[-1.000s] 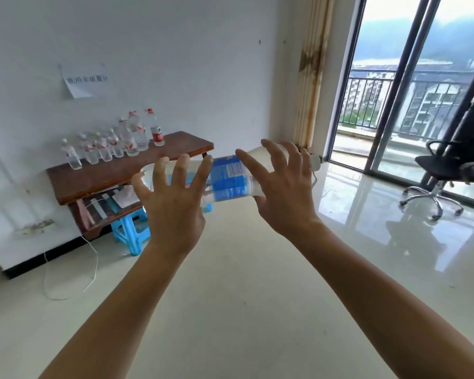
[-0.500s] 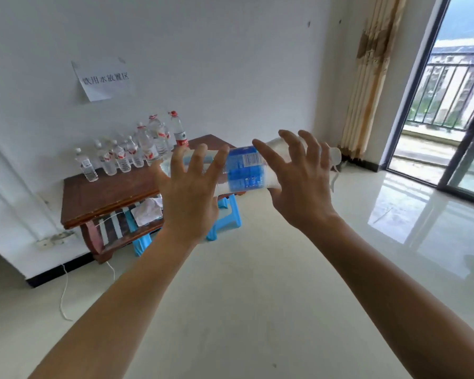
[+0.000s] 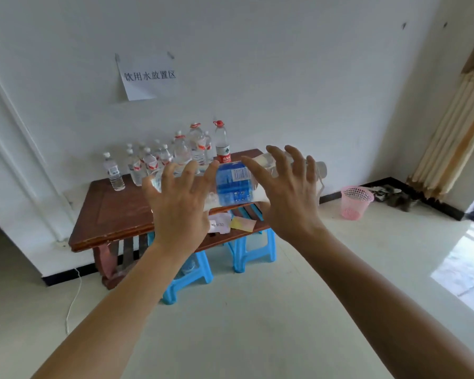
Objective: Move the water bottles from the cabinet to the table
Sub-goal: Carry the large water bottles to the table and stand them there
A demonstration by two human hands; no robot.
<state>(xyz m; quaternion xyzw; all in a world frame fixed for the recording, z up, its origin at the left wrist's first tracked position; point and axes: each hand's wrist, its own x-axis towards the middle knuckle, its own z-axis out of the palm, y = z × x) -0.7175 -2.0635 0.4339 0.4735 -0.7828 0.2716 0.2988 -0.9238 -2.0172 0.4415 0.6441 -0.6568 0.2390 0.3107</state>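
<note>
I carry a large clear water bottle with a blue label [image 3: 233,184] lying sideways in front of me. My left hand [image 3: 179,206] grips its base end and my right hand [image 3: 288,195] grips the neck end, fingers spread over it. Its cap end pokes out to the right of my right hand. Beyond it stands the brown wooden table [image 3: 112,214] against the white wall. Several water bottles [image 3: 175,157] with red and white caps stand in a cluster along the table's back edge. The cabinet is out of sight.
Two blue plastic stools [image 3: 246,253] stand under the table, with papers on its lower shelf. A pink waste basket [image 3: 355,202] sits on the floor to the right, near a curtain [image 3: 454,127]. A paper sign [image 3: 145,77] hangs on the wall. A white cable [image 3: 73,299] trails on the floor at left.
The view has swung left and closer to the table, which now sits straight ahead. Both hands keep the same hold on the sideways bottle. The balcony door has left the view.
</note>
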